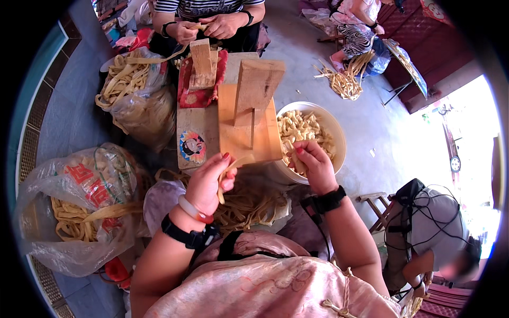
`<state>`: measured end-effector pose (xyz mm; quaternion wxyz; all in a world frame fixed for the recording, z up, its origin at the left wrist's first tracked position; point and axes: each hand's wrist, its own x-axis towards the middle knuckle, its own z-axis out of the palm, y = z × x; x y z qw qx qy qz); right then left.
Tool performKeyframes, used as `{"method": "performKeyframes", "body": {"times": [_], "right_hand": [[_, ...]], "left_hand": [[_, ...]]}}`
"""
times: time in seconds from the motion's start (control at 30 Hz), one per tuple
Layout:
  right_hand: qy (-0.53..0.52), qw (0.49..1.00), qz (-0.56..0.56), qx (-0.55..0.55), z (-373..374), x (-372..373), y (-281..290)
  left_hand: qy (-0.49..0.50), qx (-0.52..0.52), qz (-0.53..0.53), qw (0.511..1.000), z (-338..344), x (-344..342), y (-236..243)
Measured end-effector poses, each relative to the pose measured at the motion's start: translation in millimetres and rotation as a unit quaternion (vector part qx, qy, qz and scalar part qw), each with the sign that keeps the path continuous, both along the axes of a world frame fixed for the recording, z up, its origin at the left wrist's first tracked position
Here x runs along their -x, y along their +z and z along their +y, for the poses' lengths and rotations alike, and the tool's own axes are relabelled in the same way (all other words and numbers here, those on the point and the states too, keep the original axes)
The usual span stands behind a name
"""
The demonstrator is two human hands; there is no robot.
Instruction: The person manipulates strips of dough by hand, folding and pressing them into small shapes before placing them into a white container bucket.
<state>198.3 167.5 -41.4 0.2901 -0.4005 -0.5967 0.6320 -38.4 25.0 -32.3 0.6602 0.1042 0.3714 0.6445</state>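
Observation:
My left hand [205, 183] is closed round a flat, pale tan strip [244, 160]; one end sticks out past the fingertips and another part hangs below the palm. Between thumb and fingers, my right hand [317, 165] pinches a small, pale folded piece [300, 165] over the near rim of a white bucket [340, 148]. Many similar knotted pieces [302, 127] fill that bucket. Just beyond my hands stands a wooden block [257, 90] upright on a wooden base [229, 127], with a thin rod in front of it. Loose tan strips [249, 206] lie in a heap below my hands.
Clear plastic bags [45, 175] of strips sit at the left. Across the low table [199, 116], another person's hands [214, 26] work a strip beside a smaller wooden stand [201, 58]. Other people are at the far right and lower right, near a strip pile [344, 85].

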Motion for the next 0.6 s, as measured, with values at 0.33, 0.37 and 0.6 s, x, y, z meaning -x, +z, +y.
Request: {"method": "performKeyframes", "body": {"times": [0.33,0.37,0.6], "right_hand": [[0.061,0.984,0.134,0.099,-82.3,-6.2,20.2],[0.063,0.984,0.135,0.099,-86.8,-7.2,21.9],[-0.152,0.922,-0.103,-0.340,-44.7,-24.9,30.9]], "left_hand": [[-0.064,-0.035,-0.139,0.988,-33.7,-30.3,-16.6],[-0.063,-0.036,-0.138,0.988,-37.1,-32.2,-16.2],[-0.080,-0.047,-0.077,0.993,-48.2,-39.2,-10.9]]}}
